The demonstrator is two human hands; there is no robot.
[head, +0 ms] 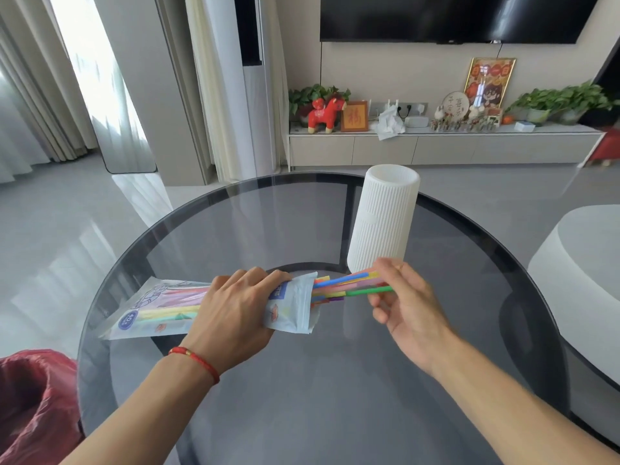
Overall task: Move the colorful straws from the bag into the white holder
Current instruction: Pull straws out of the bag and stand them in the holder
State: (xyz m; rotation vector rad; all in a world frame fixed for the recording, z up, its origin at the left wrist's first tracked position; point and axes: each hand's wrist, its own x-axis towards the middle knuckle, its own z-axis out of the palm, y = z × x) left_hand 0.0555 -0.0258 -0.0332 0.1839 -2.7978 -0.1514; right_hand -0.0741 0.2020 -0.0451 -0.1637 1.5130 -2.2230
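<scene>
Home living room. Wall-mounted flat television (459, 18) above long low media cabinet (443, 149). Cabinet top holds potted green plants (563, 99), red toy horse (323, 115), framed festive pictures (489, 82), small ornaments. Tall white floor-standing air conditioner (250, 85) stands beside pale full-length curtains (43, 82), daylight behind them. Glossy grey floor tiles (67, 226). Round smoked-glass surface (302, 397) in foreground; white rounded seat (583, 273) at right.

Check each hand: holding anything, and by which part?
Left hand grips the straw bag around its middle, near the open end. Right hand pinches the protruding ends of the colorful straws.
</scene>
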